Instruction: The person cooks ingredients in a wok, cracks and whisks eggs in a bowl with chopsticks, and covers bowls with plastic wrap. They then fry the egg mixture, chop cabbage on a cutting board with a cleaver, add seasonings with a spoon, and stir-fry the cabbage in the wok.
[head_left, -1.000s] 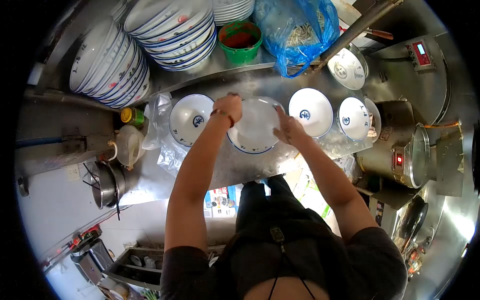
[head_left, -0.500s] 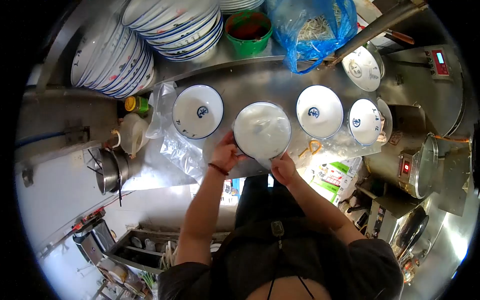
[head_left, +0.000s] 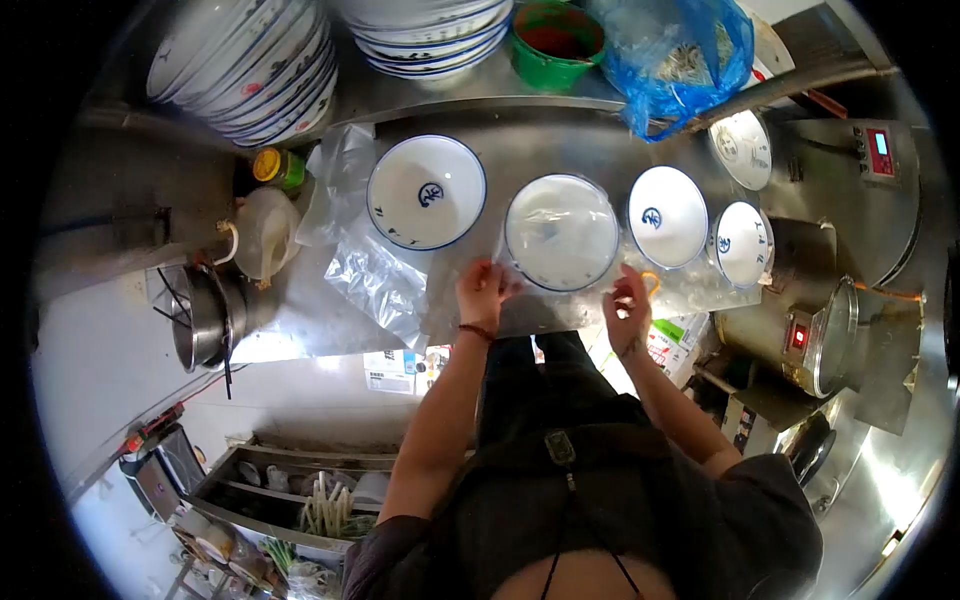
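We have a metal desk (head_left: 540, 140) carrying one plastic-covered bowl (head_left: 562, 240), three open bowls (head_left: 427, 192), clear plastic (head_left: 375, 285) at left. On the shelf (head_left: 450, 93) beyond, we see stacked bowls (head_left: 430, 38), green tub (head_left: 557, 62), blue bag (head_left: 690, 60).

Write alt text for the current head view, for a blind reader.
A person's left hand and right hand are at the near side of a white bowl covered with clear plastic, on a metal counter. Uncovered bowls stand on either side; stacked bowls, a green tub and a blue bag sit beyond.
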